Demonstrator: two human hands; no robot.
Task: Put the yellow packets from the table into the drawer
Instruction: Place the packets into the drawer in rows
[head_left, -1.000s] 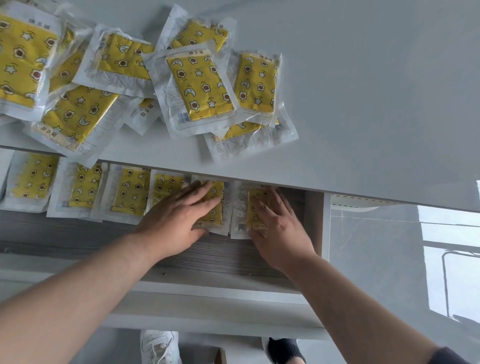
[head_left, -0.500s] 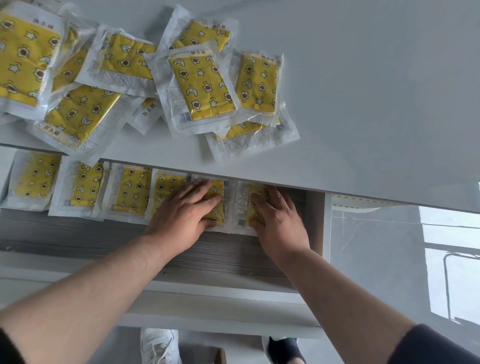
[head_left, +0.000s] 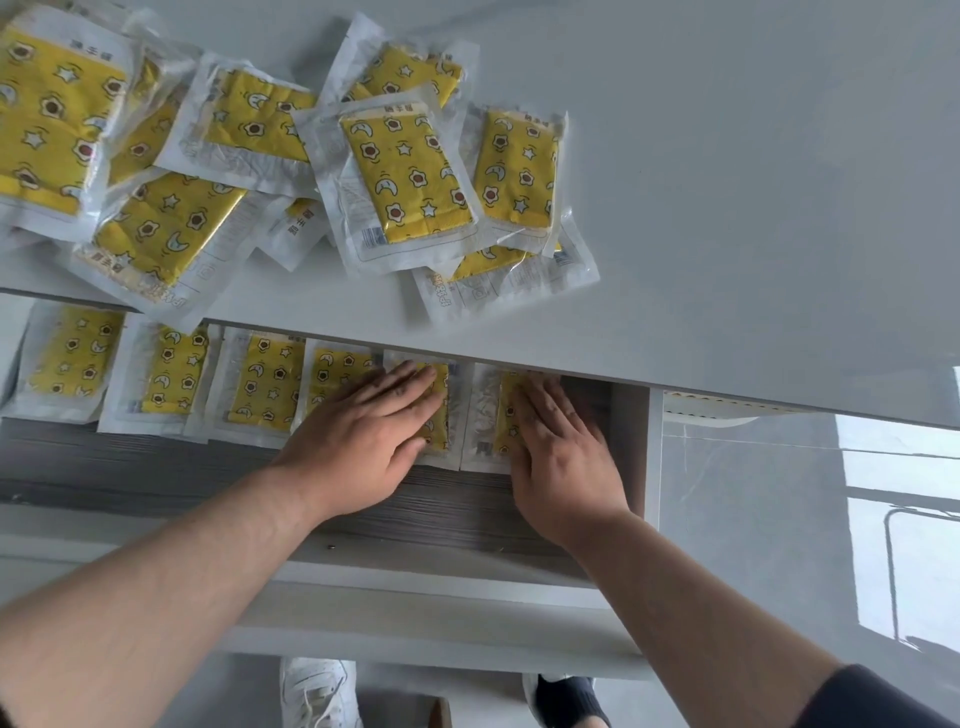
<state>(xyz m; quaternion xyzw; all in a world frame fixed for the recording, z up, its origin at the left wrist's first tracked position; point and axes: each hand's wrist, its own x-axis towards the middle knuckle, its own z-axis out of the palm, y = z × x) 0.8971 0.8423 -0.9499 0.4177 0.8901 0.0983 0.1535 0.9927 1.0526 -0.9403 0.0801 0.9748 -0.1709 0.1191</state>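
Both hands lay inside the open drawer (head_left: 156, 478), and the step in hand looked like settling newly placed packets into line; the left hand (head_left: 358, 431) rested flat, fingers straight and released, on the fifth packet (head_left: 441, 415) counted from the drawer's left side; the right hand (head_left: 561, 447), fingers likewise straight and gripping nothing, pressed the sixth packet (head_left: 483, 410) just beside the drawer's right wall; together with four others these made a row (head_left: 265, 384) of six along the drawer's back, edges overlapping; the front strip of the drawer's floor showed bare wood grain; the remaining packets sat in a loose pile (head_left: 405, 176) on the table (head_left: 727, 208) directly beyond the drawer's back edge, roughly nine of them, though they overlapped too much for a sure count; the next move probably called for lifting both hands out of the drawer, reaching up to the pile, pinching one packet free without dragging its neighbours, and starting a second row nearer the drawer's front.
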